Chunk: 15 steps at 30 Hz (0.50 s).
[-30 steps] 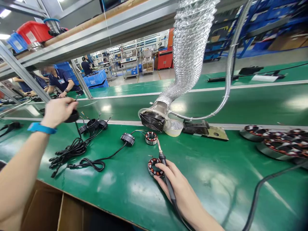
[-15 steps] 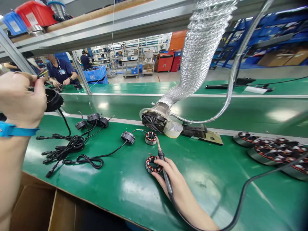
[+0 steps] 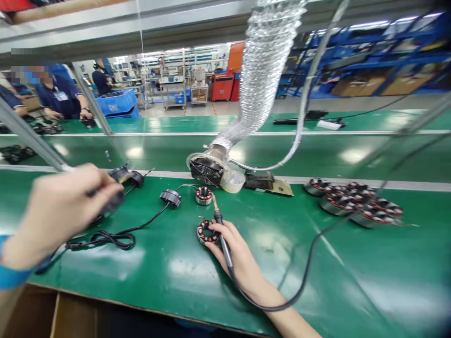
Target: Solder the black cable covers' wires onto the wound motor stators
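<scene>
Gripping a soldering iron in your right hand, you hold it like a pen, fingers curled around the dark handle and pressed together. The iron's tip points up and away from you, ending just beside a small copper-wound ring lying flat on the green bench. At this size, you can't tell whether the tip touches that ring. The fingertips of the same hand sit against a larger wound ring, which lies flat on the bench, nearer to you than the small ring.

Your left hand is raised above the bench, well apart from your right, with its fingers curled and closed around a dark object. Blur and the fingers hide most of it, so you can't tell exactly what it is or how it's pinched. A blue wristband circles that wrist.

Beside your left hand, a black plastic ring sits on the bench, its black cord looping toward you. More black plastic pieces lie just behind your left hand. Beyond the small ring stand a fan on a silver hose and a roll of clear tape. Off to your right, a group of wound rings rests on the bench. A cardboard box sits below the near edge.
</scene>
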Tool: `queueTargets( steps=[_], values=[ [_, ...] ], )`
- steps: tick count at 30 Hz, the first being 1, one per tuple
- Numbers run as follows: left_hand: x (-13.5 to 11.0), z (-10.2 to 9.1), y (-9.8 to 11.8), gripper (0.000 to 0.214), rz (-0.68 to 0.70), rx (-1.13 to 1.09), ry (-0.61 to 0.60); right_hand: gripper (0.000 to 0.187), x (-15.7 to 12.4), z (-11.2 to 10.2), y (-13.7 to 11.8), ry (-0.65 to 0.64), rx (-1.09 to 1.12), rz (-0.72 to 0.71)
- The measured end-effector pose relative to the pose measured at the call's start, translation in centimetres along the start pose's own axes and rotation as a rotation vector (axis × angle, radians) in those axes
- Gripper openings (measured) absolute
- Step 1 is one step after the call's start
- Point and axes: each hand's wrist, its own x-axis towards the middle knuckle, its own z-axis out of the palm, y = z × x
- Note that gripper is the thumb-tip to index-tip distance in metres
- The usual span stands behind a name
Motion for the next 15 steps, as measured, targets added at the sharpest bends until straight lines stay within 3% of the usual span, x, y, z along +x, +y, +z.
queueTargets(
  steps=[2,4,7,11,15],
  values=[
    [-1.5,3.9,3.9,0.025,0.14,-0.232,-0.223,0.031,0.1,-0.2,-0.2,-0.001,0.014,0.016],
    [-2.6,7.3,6.6,0.025,0.136,-0.402,-0.381,0.034,0.4,-0.6,-0.4,-0.012,0.02,0.039],
    [-3.3,10.9,8.8,0.024,0.059,-0.559,-0.513,0.039,0.7,-1.2,-0.8,-0.025,0.03,0.061],
    [-2.9,12.7,9.9,0.025,-0.009,-0.671,-0.531,0.047,1.1,-1.1,-1.9,0.032,0.102,0.027],
    [-2.7,12.8,10.3,0.026,-0.034,-0.747,-0.57,0.035,1.9,-0.1,-2.9,0.161,0.237,-0.02]
  ],
)
